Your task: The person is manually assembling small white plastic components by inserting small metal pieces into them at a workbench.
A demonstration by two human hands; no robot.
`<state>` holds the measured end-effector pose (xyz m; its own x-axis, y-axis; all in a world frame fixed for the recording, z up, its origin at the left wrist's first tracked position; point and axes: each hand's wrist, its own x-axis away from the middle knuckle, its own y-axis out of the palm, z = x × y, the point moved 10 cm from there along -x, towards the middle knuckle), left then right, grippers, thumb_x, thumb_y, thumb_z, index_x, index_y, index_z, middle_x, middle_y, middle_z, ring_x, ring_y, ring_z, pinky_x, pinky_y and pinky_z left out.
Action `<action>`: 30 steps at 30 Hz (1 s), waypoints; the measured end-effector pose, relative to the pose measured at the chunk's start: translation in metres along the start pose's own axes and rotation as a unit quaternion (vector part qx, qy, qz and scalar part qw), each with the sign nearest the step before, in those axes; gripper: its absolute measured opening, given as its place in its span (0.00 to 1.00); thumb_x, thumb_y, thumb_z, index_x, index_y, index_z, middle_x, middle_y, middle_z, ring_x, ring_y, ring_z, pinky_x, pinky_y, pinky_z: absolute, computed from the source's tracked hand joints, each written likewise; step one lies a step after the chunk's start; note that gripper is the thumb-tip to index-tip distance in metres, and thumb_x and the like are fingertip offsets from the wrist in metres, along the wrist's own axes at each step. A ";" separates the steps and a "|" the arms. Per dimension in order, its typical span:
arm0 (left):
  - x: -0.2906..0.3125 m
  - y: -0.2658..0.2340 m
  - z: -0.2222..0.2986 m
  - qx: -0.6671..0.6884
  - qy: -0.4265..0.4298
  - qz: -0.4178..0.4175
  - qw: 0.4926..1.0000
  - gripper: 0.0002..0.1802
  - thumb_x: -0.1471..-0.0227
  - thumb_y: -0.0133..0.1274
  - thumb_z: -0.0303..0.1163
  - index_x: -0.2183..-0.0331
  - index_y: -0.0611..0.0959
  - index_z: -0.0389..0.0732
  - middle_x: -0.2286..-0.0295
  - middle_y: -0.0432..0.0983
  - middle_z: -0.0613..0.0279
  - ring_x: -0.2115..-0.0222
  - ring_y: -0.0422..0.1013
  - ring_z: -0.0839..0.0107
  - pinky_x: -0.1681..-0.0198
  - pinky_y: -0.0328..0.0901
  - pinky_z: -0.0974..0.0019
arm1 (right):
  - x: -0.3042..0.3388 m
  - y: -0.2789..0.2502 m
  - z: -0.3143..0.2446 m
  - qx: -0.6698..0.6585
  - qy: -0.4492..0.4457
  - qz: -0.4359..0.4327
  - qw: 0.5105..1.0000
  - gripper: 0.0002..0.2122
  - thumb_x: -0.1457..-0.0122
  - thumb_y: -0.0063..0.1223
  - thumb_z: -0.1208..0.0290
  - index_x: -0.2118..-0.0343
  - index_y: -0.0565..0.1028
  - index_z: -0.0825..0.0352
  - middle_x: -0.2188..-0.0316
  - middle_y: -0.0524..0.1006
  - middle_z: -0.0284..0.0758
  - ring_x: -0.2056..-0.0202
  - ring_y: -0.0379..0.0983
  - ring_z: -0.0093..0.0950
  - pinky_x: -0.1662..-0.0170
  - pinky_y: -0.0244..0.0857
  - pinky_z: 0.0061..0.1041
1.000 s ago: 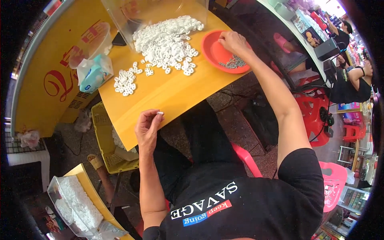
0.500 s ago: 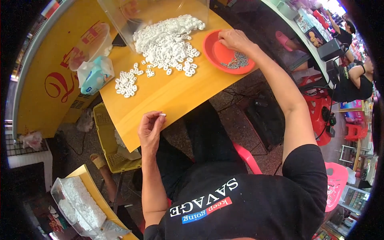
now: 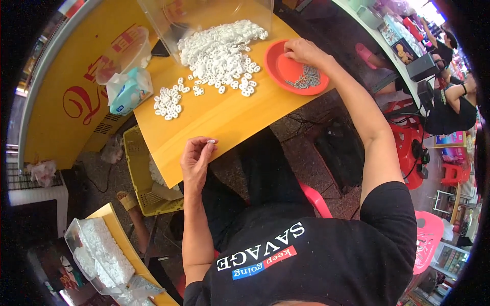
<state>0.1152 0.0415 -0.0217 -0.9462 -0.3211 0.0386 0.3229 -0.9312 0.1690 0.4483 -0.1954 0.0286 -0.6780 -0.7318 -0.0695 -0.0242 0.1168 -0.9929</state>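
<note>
Near the table's front edge, my left hand (image 3: 195, 162) pinches a small white plastic piece (image 3: 211, 142) between thumb and fingers. My right hand (image 3: 305, 53) reaches over the orange-red bowl (image 3: 278, 69), its fingertips bunched together at the inner far-left side. What those fingers hold, if anything, is too small to make out. Thin grey metal pins or screws (image 3: 309, 78) lie in the bowl's near-right part. Left of the bowl spreads a large heap of white oval pieces with two holes (image 3: 219, 56). A smaller cluster of the same pieces (image 3: 168, 103) lies farther left.
A clear plastic bin (image 3: 153, 23) stands behind the heap on the yellow table (image 3: 204, 117). At the left are a tissue pack (image 3: 130, 92) and, below the table, a yellow crate (image 3: 145, 196). A clear box of white pieces (image 3: 102, 255) sits lower left. Other people are at right.
The table and its contents have shifted slightly right in the picture. My left hand still pinches the white piece, turned a little. My right hand stays at the bowl with its fingers bunched.
</note>
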 end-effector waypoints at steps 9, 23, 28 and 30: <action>0.004 -0.007 -0.003 -0.003 0.006 0.014 1.000 0.10 0.44 0.53 0.22 0.58 0.77 0.33 0.65 0.77 0.61 0.64 0.73 0.76 0.58 0.68 0.73 | 0.001 0.000 -0.009 -0.028 -0.014 -0.016 0.999 0.07 0.46 0.53 0.70 0.69 0.75 0.69 0.71 0.77 0.45 0.66 0.75 0.44 0.63 0.68 0.37; -0.004 0.001 0.031 0.104 0.001 0.045 0.994 0.10 0.46 0.58 0.27 0.63 0.80 0.32 0.68 0.79 0.59 0.69 0.74 0.74 0.62 0.68 0.72 | 0.057 -0.032 -0.148 -0.549 0.034 0.077 0.832 0.09 0.39 0.53 0.74 0.60 0.77 0.74 0.73 0.76 0.29 0.74 0.70 0.15 0.68 0.65 0.14; 0.004 0.013 0.054 0.118 0.003 0.033 0.992 0.10 0.46 0.58 0.27 0.63 0.80 0.32 0.70 0.79 0.59 0.70 0.74 0.75 0.63 0.68 0.72 | 0.068 -0.025 -0.244 -0.652 0.005 0.047 0.756 0.07 0.39 0.53 0.74 0.63 0.76 0.73 0.72 0.76 0.30 0.75 0.70 0.15 0.69 0.64 0.15; 0.010 0.014 0.062 0.123 0.011 0.040 0.991 0.10 0.46 0.58 0.28 0.64 0.80 0.32 0.70 0.79 0.59 0.70 0.74 0.75 0.63 0.68 0.72 | 0.068 -0.021 -0.260 -0.665 -0.012 0.041 0.746 0.07 0.38 0.53 0.73 0.63 0.76 0.72 0.73 0.76 0.30 0.76 0.69 0.15 0.70 0.64 0.15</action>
<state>0.1095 0.0362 0.0421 -0.9159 -0.3994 0.0399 0.3807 -0.8328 0.4020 0.2116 -0.0726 0.0703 -0.7038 -0.6961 -0.1418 -0.7019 0.7122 -0.0130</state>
